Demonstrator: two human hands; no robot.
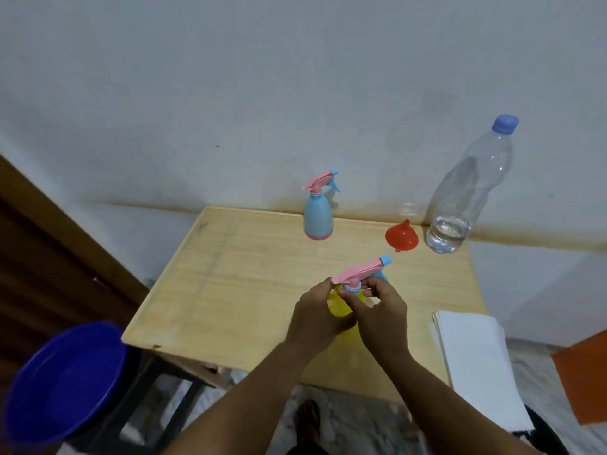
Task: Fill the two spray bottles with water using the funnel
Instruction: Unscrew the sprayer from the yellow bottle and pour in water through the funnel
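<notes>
Nearest the camera, two forearms reach up from the bottom edge to a yellow spray bottle (338,307) standing upright near the front middle of the wooden table (230,274), its long axis vertical. The left hand (317,315) wraps the yellow body, fingers curled round it with the thumb up by the neck. The right hand (382,315) has its thumb and fingertips (368,289) pinching the blue collar just under the pink spray head (359,272), which is seated on the neck and runs slantwise, its blue nozzle pointing away and to the right toward the wall. At the table's right front corner lies a stack of white paper (476,362), overhanging the edge. Off the table's left front corner sits a blue basin (62,385), blurred. Further back, near the far right edge, a red funnel (401,236) rests mouth-down with its spout pointing up, just beside a clear water bottle (466,195) with a blue cap; that bottle stands upright, and water shows only in its bottom part. At the far edge, left of the funnel and well apart from it, stands the blue spray bottle (318,218), upright, pink head on, nozzle pointing right along the white wall (230,77).
</notes>
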